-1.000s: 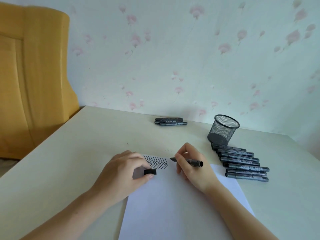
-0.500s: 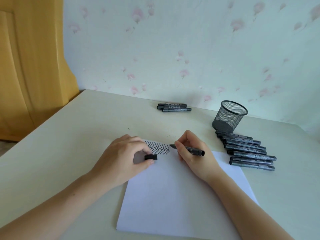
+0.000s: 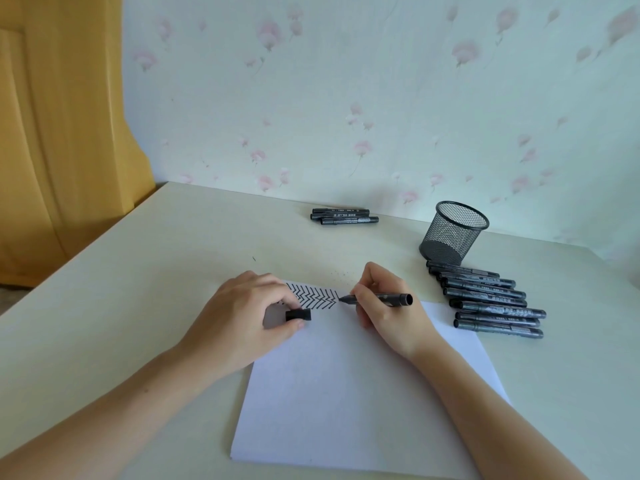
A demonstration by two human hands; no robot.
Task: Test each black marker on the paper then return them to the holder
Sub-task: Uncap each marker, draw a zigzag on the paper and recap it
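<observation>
A white sheet of paper [image 3: 346, 393] lies on the cream table [image 3: 138, 289], its far edge carrying a row of black chevron marks [image 3: 313, 296]. The right hand [image 3: 388, 310] is closed around an uncapped black marker [image 3: 377, 299], held almost level with the tip pointing toward 9 o'clock and meeting the paper at the right end of the chevron marks. The left hand [image 3: 242, 320] rests on the paper's far-left corner, thumb and fingers pinched on the marker's black cap [image 3: 298, 314], just at 7 o'clock from the marks.

At 2 o'clock from the paper stands a black mesh pen holder [image 3: 452, 233], upright; whether anything sits inside it cannot be told. Just in front of it, at 3 o'clock from the right hand, about 7 capped markers [image 3: 491, 303] lie side by side in a row on the table, their lengths running left to right. At 12 o'clock, near the flowered wallpaper [image 3: 346, 98], a separate group of 3 markers [image 3: 343, 216] lies together, well apart from the holder. A yellow wooden panel [image 3: 62, 116] stands at 10 o'clock beyond the table edge.
</observation>
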